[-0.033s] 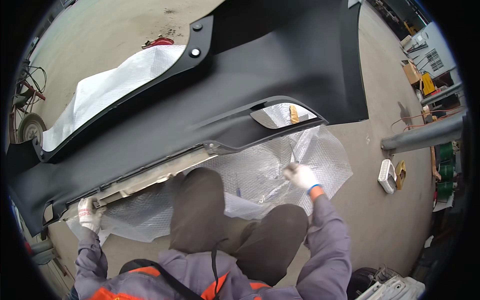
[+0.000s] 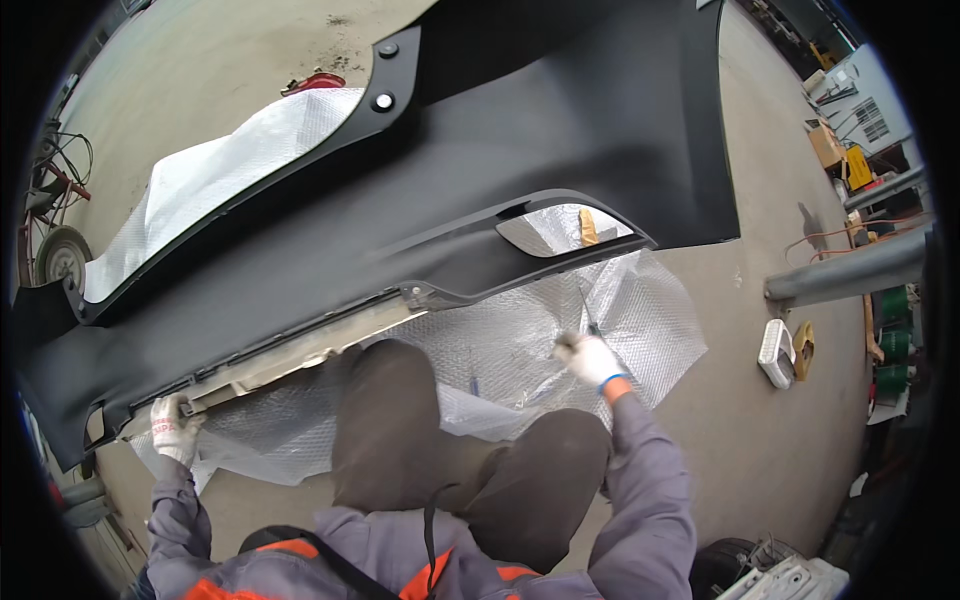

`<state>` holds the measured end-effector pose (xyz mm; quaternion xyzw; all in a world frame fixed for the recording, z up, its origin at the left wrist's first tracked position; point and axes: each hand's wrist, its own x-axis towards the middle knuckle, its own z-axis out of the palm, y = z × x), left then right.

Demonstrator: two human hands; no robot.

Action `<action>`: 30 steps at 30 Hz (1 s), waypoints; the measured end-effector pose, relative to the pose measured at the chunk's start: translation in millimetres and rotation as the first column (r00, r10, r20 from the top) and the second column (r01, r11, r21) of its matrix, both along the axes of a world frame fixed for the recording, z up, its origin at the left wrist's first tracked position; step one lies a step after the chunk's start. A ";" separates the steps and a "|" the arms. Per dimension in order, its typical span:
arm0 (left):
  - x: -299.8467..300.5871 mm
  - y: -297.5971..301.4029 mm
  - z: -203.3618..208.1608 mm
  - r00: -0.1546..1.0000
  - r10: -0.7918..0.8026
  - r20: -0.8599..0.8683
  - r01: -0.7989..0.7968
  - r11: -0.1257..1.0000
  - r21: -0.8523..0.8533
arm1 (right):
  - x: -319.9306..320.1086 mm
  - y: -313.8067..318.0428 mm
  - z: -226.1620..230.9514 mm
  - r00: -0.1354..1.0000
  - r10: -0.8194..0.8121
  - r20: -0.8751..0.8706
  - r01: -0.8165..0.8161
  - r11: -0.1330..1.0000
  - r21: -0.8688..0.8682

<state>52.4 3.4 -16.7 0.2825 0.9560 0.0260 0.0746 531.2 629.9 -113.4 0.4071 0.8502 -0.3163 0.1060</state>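
A large black car bumper spans the view at a slant, with a pale strip along its near edge. At the left end of that edge my left hand, in a white glove, is closed around the rim. My right hand, also gloved and with a blue cuff, is above the silvery bubble sheet. Its fingers are drawn together, and whatever they hold is too small or blurred to name. Just beyond it lies a thin tool with a dark handle. A blue-handled tool rests nearer my knees.
My bent knees are close under the bumper. To the right are a white plastic container, a yellow one and a grey post. A wheel stands far left; a red object lies beyond the bumper.
My right hand has shifted left and slightly nearer, away from the dark-handled tool, which now shows more fully. My left hand stays on the bumper's edge.
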 end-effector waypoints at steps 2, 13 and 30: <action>8.9 -16.5 5.9 0.996 -0.018 -0.090 0.016 0.999 -0.028 | -14.4 -20.6 -68.6 0.999 0.001 0.048 0.002 0.997 -0.071; 152.3 174.9 132.8 1.000 -0.023 -0.005 0.022 0.818 0.575 | -15.0 -69.0 -191.3 0.890 0.413 0.193 -0.454 0.840 0.297; 263.8 366.3 -45.6 -0.190 -0.327 0.926 -0.980 0.116 -0.160 | -117.0 -116.5 53.0 0.455 0.484 -0.747 -0.442 0.852 0.282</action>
